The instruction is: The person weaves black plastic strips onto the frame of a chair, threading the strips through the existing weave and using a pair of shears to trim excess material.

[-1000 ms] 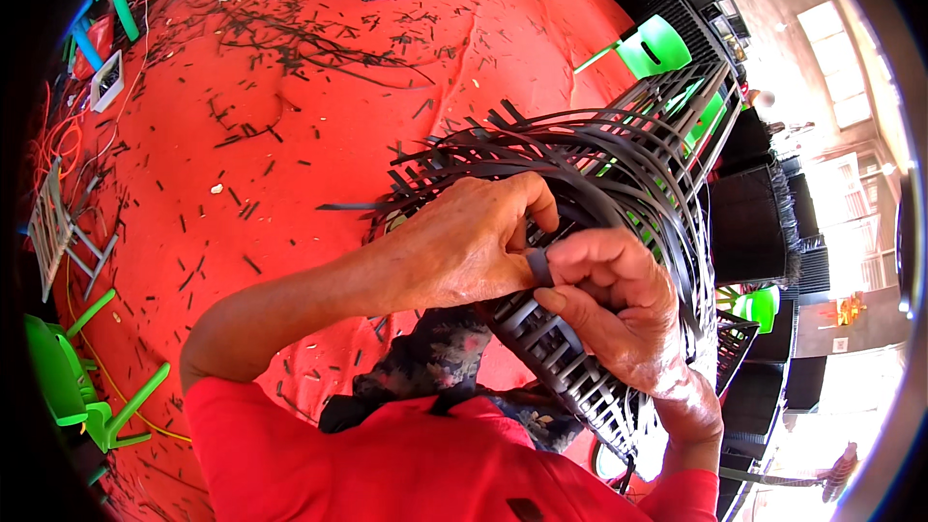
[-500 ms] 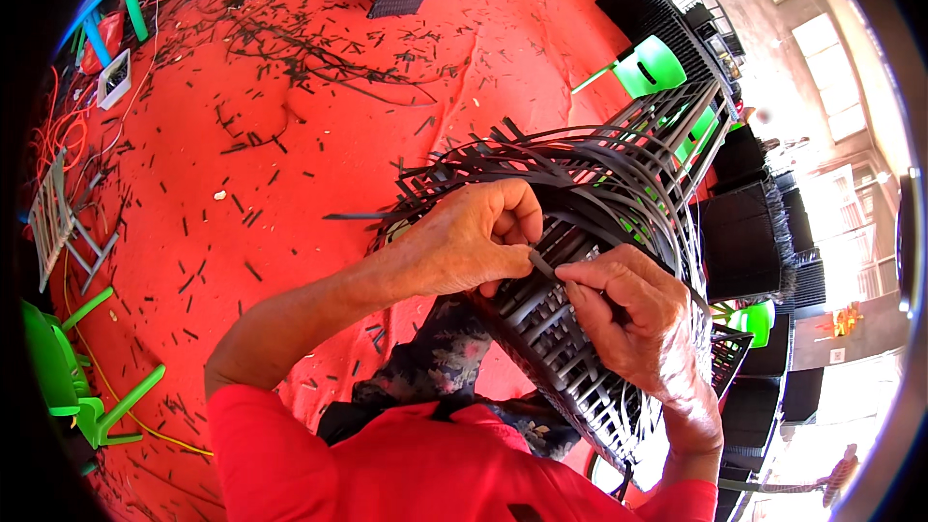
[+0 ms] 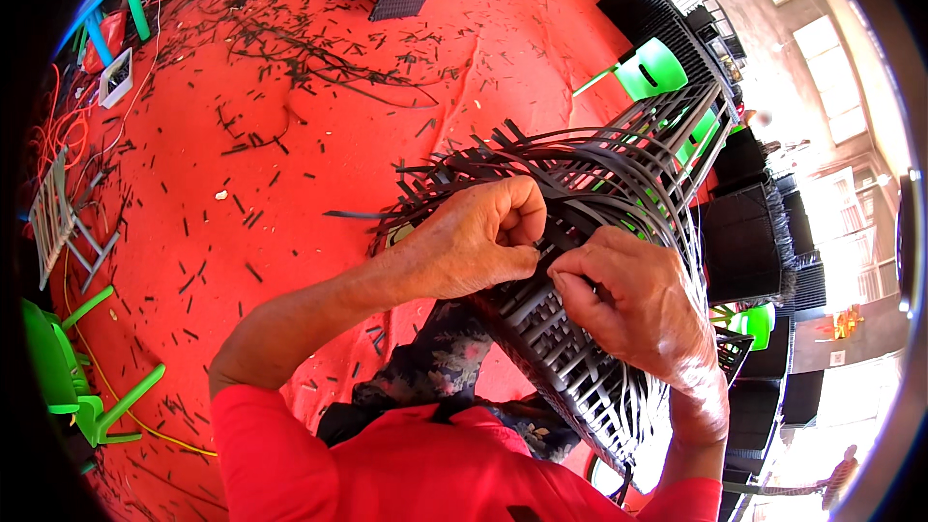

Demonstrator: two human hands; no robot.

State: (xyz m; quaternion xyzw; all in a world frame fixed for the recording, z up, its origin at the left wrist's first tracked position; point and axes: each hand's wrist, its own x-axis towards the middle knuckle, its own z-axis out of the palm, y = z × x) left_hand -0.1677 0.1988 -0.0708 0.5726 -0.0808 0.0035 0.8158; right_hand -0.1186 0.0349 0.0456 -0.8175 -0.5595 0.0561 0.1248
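At the far left, a green plastic chair (image 3: pixel 48 358) stands near a slatted folding seat (image 3: pixel 50 213), and farther back a white container (image 3: pixel 115 78) sits on the red floor covering (image 3: pixel 367 126). Short black offcuts (image 3: pixel 254 272) lie scattered across that covering. The left hand (image 3: pixel 488 237) comes next, its forearm reaching in from a red sleeve (image 3: pixel 275 440); its fingers are curled, index bent close to the thumb, at the edge of the weaving, and I cannot tell whether they pinch a strip. Below it are dark floral trousers (image 3: pixel 435 358). The black woven piece (image 3: pixel 541 321) slopes down to the right in front of the person, beneath both hands, with long loose strips (image 3: pixel 551 169) arching beyond it. The right hand (image 3: pixel 633 300) is over the weaving, just beside the left, thumb and index drawn together; what they grasp is hidden. Farther right stand a green chair (image 3: pixel 659 68) and dark panels (image 3: pixel 744 242).
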